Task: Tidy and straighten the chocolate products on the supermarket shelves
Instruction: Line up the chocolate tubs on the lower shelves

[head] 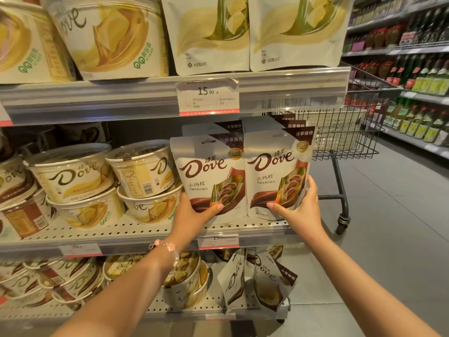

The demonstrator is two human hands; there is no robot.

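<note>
Two white Dove chocolate pouches stand upright side by side at the front of the middle shelf [136, 235], with more pouches lined up behind each. My left hand [194, 211] grips the left pouch [206, 171] at its lower left corner, thumb across the front. My right hand [300, 210] grips the right pouch [275, 169] at its lower right edge, thumb on the front and fingers round the side. Both pouches face forward and touch each other.
Stacked Dove tubs [145, 171] fill the middle shelf to the left of the pouches. The top shelf holds cream pouches [209, 32] and tubs. On the bottom shelf are tubs and leaning pouches [272, 280]. A wire shopping cart [340, 132] stands in the aisle at the right.
</note>
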